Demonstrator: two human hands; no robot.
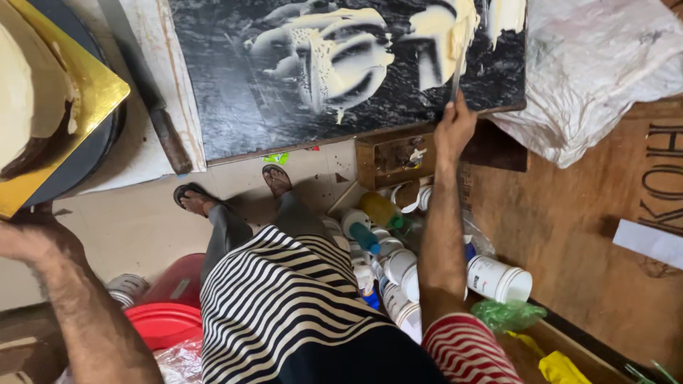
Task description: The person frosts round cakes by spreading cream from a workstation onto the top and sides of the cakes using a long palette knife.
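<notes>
A cream-covered cake (16, 92) sits on a square gold board (99, 85) on a dark round turntable (96, 153) at the upper left. My left hand (32, 235) is at the near edge of the board and turntable, with its fingers hidden under them. My right hand (455, 128) reaches to the front edge of a black stone slab (235, 92) and grips a thin metal spatula (457, 75). The blade points away from me into smears of pale cream (348, 57) spread on the slab.
Crumpled white plastic sheet (597, 64) lies at the right on brown cardboard (569, 220). Below the slab are a wooden box (391, 160), several white tubs and bottles (398, 267), a red lid (167, 323) and a green bag (509, 313). My sandalled feet (196, 199) stand on the floor.
</notes>
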